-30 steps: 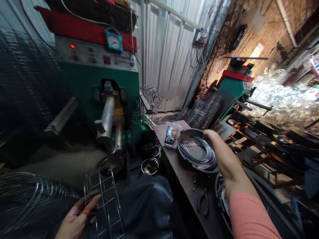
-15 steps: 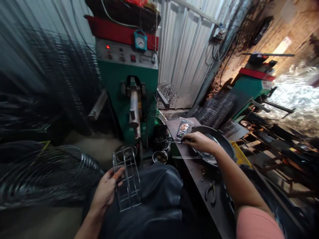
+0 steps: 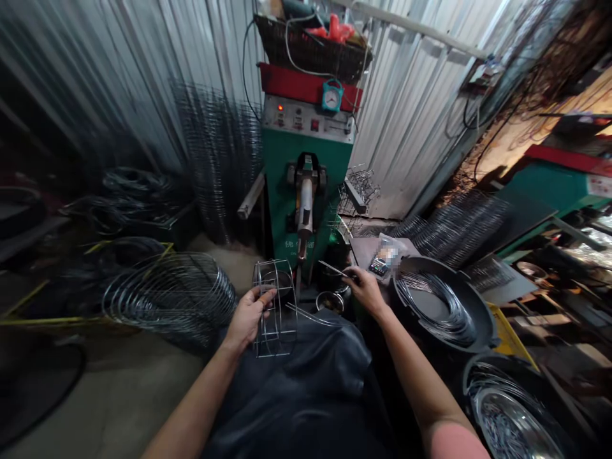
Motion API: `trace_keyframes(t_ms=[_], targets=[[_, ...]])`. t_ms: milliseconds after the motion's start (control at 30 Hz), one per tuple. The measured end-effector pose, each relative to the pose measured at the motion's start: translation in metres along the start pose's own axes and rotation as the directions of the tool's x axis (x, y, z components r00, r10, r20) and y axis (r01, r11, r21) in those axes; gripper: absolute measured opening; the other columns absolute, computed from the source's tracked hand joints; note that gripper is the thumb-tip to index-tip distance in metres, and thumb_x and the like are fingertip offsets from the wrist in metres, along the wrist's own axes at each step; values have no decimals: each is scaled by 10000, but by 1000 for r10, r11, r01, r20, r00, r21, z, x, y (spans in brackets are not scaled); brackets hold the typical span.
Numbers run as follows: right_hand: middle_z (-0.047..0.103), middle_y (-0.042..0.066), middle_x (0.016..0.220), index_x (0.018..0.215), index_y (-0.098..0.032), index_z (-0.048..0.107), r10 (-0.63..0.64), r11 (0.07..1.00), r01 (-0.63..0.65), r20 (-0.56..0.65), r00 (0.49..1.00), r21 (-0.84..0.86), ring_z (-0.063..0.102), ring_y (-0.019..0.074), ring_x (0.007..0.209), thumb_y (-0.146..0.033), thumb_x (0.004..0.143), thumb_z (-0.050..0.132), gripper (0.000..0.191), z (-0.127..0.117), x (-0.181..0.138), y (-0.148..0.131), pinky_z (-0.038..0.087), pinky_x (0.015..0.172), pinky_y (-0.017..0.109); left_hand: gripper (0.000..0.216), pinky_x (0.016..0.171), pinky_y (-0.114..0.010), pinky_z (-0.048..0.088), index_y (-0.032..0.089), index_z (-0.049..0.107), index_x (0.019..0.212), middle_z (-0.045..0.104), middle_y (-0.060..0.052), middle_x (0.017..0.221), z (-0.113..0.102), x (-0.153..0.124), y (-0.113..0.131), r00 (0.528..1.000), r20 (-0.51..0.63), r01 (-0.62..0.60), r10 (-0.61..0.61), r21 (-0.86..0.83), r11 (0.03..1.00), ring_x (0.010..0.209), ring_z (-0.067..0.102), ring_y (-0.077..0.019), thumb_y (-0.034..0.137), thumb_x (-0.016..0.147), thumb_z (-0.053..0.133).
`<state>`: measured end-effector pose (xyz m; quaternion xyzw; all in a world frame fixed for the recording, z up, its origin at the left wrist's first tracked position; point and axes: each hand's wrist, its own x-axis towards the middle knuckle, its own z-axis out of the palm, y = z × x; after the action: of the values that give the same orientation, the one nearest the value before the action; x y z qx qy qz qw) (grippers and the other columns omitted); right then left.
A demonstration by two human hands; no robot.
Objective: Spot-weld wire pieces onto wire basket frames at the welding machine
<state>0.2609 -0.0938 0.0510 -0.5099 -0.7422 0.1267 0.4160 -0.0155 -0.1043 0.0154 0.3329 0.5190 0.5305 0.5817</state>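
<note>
My left hand [image 3: 248, 319] is shut around a welded wire basket frame [image 3: 275, 309], holding it upright above my lap. My right hand [image 3: 366, 291] pinches a thin bent steel wire [image 3: 329, 269] whose end points toward the spot welding machine [image 3: 306, 159]. A second length of wire [image 3: 310, 317] curves low beside the frame, and I cannot tell whether it is the same piece. To the right of my right hand, a black round pan [image 3: 478, 306] holds a coil of steel wire [image 3: 435, 306].
A dark apron [image 3: 291, 389] covers my lap. On the workbench [image 3: 363, 250] lies a phone in a plastic bag [image 3: 385, 258]. A large wire coil [image 3: 167, 296] sits on the left, stacked wire hoops [image 3: 459, 229] stand behind the pan, and a second wire-filled pan [image 3: 511, 408] sits lower right.
My view has swung left and up. My right hand has moved left from the pan with wire in its fingers. My left hand has raised the frame upright.
</note>
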Motion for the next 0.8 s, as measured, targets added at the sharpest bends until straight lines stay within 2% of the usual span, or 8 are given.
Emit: trace_keyframes(t_ms=[200,367,533,800], targets=[[594,36,836,835,-204,575,8,999,-10,-41,999,-38,564,160,789,-221,799,523,66,15,-4,1,441,722,264,479,442,-170,341,157,625,812,579,-20,778,-3,9,-1,1000,-14,27,-27,12,1000,602,480,-97,407,432,776],[605,26,816,807,-205,582,45,999,-45,7,999,21,568,157,781,-222,803,531,54,23,-3,13,438,726,268,483,445,-173,342,159,619,792,575,-6,757,2,17,3,999,-20,31,-31,30,999,586,480,-91,404,408,781],[617,38,814,792,-204,608,53,995,-50,-36,998,87,574,171,797,-255,813,530,95,33,5,29,445,730,280,464,451,-173,334,161,625,796,576,-2,733,13,26,3,999,-23,34,-33,50,998,597,481,-94,410,432,767],[616,47,838,809,-209,621,-13,996,18,-64,998,83,571,176,812,-275,830,533,112,63,22,48,433,749,301,444,415,-163,285,160,624,799,572,-12,748,26,49,1,997,5,75,-75,18,997,577,463,-85,403,452,759]])
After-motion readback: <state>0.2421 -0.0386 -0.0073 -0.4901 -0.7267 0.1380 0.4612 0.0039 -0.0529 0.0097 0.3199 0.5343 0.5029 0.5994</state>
